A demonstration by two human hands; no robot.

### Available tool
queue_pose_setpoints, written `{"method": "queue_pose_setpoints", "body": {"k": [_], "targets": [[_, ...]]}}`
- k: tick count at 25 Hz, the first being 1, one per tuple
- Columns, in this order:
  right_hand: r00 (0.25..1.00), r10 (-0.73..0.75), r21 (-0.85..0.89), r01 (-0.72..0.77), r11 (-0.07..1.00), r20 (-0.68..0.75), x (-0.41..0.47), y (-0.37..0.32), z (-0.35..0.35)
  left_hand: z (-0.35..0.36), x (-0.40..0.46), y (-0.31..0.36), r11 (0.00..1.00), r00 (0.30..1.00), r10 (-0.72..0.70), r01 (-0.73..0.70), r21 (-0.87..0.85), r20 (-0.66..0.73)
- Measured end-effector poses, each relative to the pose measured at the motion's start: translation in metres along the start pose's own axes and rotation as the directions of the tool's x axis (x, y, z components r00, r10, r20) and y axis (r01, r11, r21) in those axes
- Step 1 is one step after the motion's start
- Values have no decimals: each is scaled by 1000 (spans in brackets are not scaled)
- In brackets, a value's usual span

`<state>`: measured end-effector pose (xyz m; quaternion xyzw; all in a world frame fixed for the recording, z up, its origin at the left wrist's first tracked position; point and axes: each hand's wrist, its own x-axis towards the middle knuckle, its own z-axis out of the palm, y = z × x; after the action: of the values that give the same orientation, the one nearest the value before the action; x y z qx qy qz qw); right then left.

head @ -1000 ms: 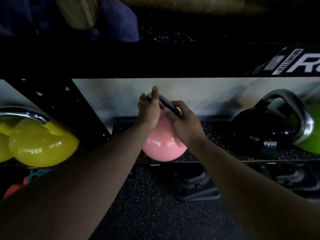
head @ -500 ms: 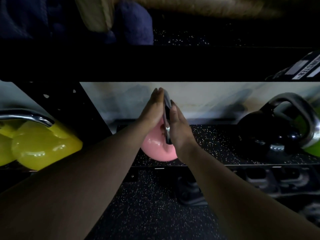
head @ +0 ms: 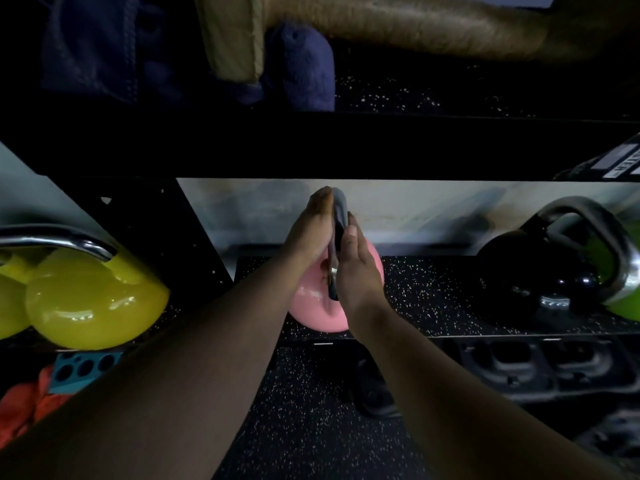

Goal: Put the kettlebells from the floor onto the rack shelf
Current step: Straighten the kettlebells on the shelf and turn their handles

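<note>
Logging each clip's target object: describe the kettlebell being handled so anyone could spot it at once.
Find the speckled black rack shelf spanning the middle of the view. At its front edge, centred, sits the pink kettlebell, both hands pressed flat on its grey handle. It is the only pink one, between yellow kettlebells and a black kettlebell.

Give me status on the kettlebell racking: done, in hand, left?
Done: yellow kettlebell, black kettlebell and green kettlebell sit on the rack shelf. In hand: pink kettlebell is at the shelf's front edge, left hand and right hand flanking its handle; grip looks loose. Left: no kettlebell shows on the visible floor.
</note>
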<state>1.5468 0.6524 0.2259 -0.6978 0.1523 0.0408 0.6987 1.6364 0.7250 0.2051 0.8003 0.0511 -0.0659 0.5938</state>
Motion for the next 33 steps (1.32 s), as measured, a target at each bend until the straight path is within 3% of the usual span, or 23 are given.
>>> {"method": "queue_pose_setpoints", "body": {"k": [5,10,13,14,16,17,19,23,25,28,33], "targets": [[999,-21,-51,19,999,-35,0,3,0,0,-3,-1,998,999,32,-32,48,-1],[999,-42,-219,42,975,5,5,2,-1,-13,0,11,952,1000,-27,24,304,5],[995,3,-378,34,925,98,-1,-11,-24,-24,-16,24,869,994,71,-101,484,80],[995,-29,-535,77,842,97,-7,-16,-35,-31,-26,28,798,985,148,-174,577,91],[978,-180,-844,187,503,110,-29,-20,-56,-49,-55,30,571,945,299,-287,769,131],[960,-240,-903,224,366,141,-41,-23,-62,-58,-69,30,441,925,327,-330,835,194],[936,-301,-927,265,264,182,-60,-31,-65,-73,-90,27,285,904,302,-389,876,303],[843,-437,-909,400,119,313,-74,-46,-43,-100,-110,19,292,878,369,-421,859,304],[824,-433,-902,429,55,365,-78,-46,-16,-124,-121,4,303,843,417,-480,823,339],[800,-416,-872,488,31,432,-84,-36,41,-182,-141,-24,186,781,480,-535,824,399],[751,-421,-792,600,114,508,-99,-32,179,-330,-154,-65,251,855,500,-294,922,136]]}}
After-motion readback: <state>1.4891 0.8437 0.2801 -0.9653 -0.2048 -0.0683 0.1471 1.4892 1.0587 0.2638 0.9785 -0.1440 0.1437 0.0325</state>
